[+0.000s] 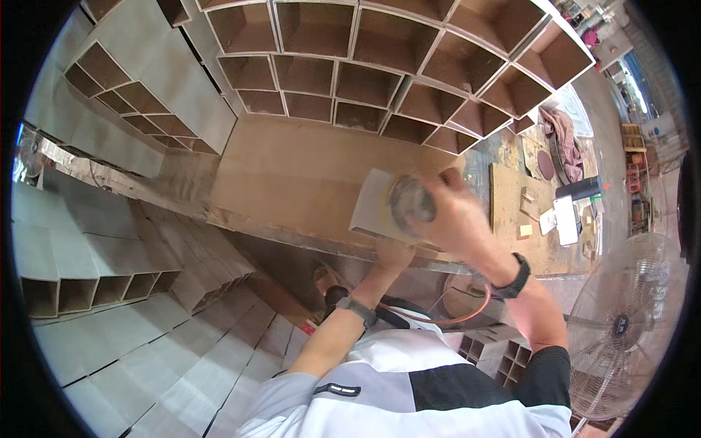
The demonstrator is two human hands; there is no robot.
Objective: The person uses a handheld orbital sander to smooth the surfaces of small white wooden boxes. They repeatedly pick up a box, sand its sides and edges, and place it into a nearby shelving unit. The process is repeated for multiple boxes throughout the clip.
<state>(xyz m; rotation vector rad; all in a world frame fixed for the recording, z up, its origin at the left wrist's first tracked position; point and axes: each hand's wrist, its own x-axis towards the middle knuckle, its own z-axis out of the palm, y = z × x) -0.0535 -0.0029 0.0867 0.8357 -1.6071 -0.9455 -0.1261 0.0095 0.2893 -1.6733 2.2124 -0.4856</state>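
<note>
My right hand (456, 215) is closed round a blurred, round-padded sander (411, 206), which presses on the top of a pale grey open-ended box (370, 201). An orange hose (467, 315) curves below my right wrist. At the near edge of the workbench (292, 171), my left hand (394, 252) grips the near side of the box; its fingers are mostly hidden beneath and behind the box.
Stacked open boxes (314, 73) wall off the bench's back. More pale boxes (109, 343) fill the left. At right lie a wooden board (504, 197), a phone (566, 220), a black cylinder (579, 188) and a checked cloth (561, 135). A large fan (621, 325) stands nearby.
</note>
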